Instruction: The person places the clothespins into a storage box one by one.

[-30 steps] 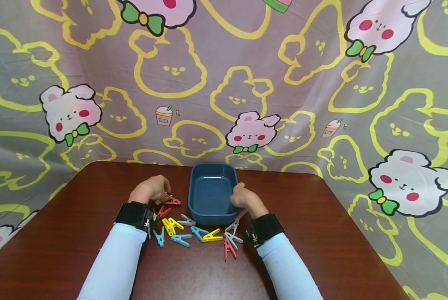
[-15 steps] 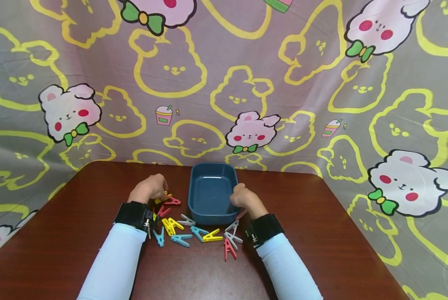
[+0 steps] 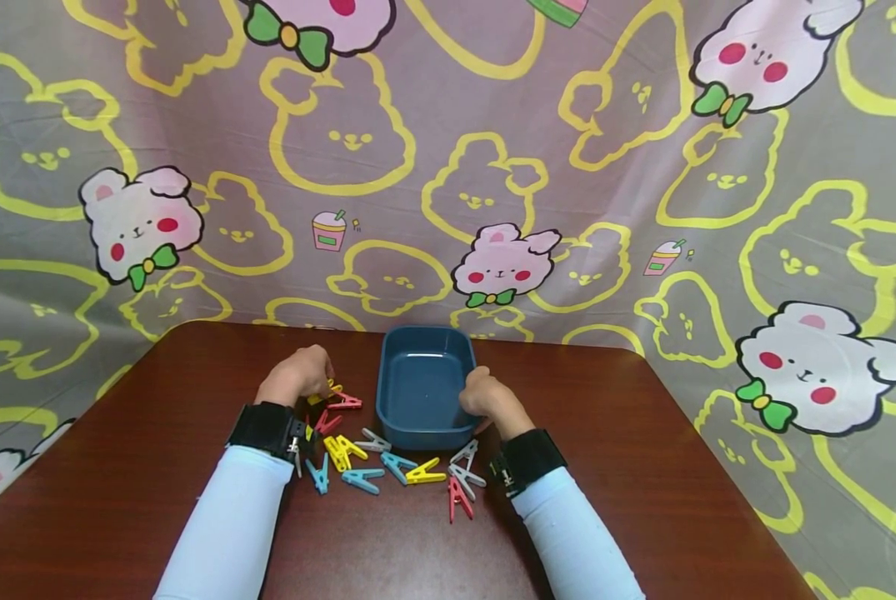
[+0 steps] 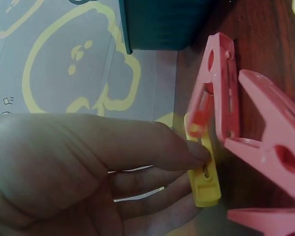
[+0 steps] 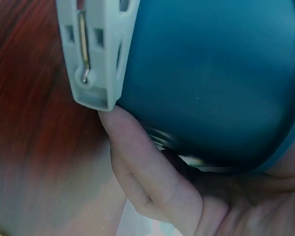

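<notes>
My left hand [image 3: 297, 377] is at the left of a dark blue plastic bin [image 3: 389, 392]. In the left wrist view its thumb and fingers pinch a yellow clothespin [image 4: 206, 189], which touches a red clothespin [image 4: 227, 93]. Another red clothespin [image 4: 280, 142] lies close by. At the bin's right side, my right hand [image 3: 488, 396] grips the wall, though part of the grip is hidden. One of its fingertips touches the end of a grey clothespin [image 5: 96, 64] beside the bin. No clothespins show inside the bin.
Several blue, yellow, grey and red clothespins lie in front of the bin, among them a blue clothespin [image 3: 361, 479] and a red clothespin [image 3: 457, 500]. The brown table [image 3: 613, 450] ends at a patterned cloth backdrop [image 3: 613, 183].
My left hand has drawn back very slightly with the yellow clothespin. The right hand's extended fingertip shows less below the knuckles; the bin stays in place.
</notes>
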A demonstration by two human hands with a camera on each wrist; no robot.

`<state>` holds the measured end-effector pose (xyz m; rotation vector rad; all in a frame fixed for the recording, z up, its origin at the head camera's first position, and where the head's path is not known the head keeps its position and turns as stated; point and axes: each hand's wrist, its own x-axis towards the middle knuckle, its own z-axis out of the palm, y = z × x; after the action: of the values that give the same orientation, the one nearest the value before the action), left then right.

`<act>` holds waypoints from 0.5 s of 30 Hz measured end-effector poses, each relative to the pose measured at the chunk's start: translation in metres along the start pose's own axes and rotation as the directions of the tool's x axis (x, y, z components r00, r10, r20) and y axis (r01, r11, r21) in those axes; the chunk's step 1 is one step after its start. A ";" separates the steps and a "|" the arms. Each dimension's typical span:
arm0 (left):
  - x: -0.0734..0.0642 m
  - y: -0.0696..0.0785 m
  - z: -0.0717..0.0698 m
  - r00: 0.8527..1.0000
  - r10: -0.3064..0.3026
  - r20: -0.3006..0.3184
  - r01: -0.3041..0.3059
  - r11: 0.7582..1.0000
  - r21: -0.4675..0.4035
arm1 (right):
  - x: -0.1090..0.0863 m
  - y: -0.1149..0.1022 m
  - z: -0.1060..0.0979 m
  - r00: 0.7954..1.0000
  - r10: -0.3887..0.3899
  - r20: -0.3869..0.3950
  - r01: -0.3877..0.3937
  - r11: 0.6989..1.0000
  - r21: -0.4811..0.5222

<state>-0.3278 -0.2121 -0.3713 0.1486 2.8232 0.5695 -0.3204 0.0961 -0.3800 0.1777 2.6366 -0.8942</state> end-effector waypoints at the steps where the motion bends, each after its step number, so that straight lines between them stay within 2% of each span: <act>1: 0.000 0.000 0.000 1.000 0.001 -0.013 -0.001 1.000 0.003 | 0.000 0.000 0.000 1.000 0.001 -0.002 -0.001 1.000 0.000; 5: -0.002 0.001 -0.003 0.996 -0.010 -0.093 0.009 1.000 -0.008 | 0.002 0.001 0.001 1.000 0.002 -0.010 -0.002 1.000 -0.005; 8: -0.004 0.006 -0.006 0.985 -0.009 -0.172 0.002 0.999 -0.042 | 0.004 0.002 0.001 1.000 -0.002 -0.012 0.002 1.000 -0.028; 11: -0.008 0.018 -0.012 0.971 0.010 -0.241 -0.038 0.993 -0.111 | 0.004 0.002 0.001 1.000 -0.006 -0.011 0.005 0.999 -0.042; 15: -0.015 0.044 -0.019 0.949 0.056 -0.311 -0.120 0.975 -0.189 | 0.004 0.002 0.001 1.000 -0.008 -0.013 0.007 0.999 -0.045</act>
<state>-0.3161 -0.1811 -0.3341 0.1612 3.0367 0.9783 -0.3233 0.0969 -0.3836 0.1627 2.6683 -0.8384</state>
